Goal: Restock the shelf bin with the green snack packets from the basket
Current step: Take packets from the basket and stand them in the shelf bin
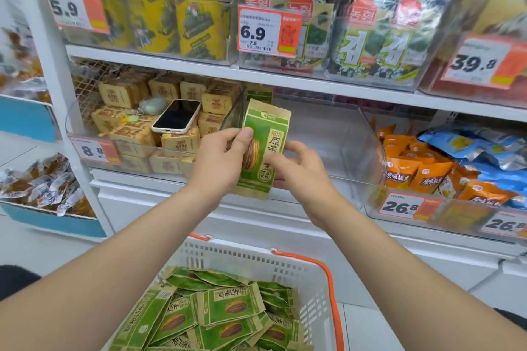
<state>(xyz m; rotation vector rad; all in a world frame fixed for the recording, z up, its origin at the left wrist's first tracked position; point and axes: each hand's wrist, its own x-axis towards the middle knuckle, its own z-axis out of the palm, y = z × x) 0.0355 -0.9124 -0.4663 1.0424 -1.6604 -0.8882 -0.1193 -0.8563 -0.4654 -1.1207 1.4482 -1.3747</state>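
A price tag (68, 7) at the upper left of the frame reads 5.9. The centre tag (268, 31) at the top reads 6.9, with a smaller 7.5 beneath it. The seaweed packs (373, 45) to its right bear a large white 김. The upper-right tag (482, 63) reads 39.8. At middle left, a shelf tag (92, 150) reads 8.8. At lower right, one tag (405, 206) and its neighbour (504, 226) both read 26.8. The held green packet (266, 148) at centre shows 原; its lower characters are covered. The basket packets (231, 303) at the bottom read 原香瓜子. The orange packets (427, 177) at right begin 原味.
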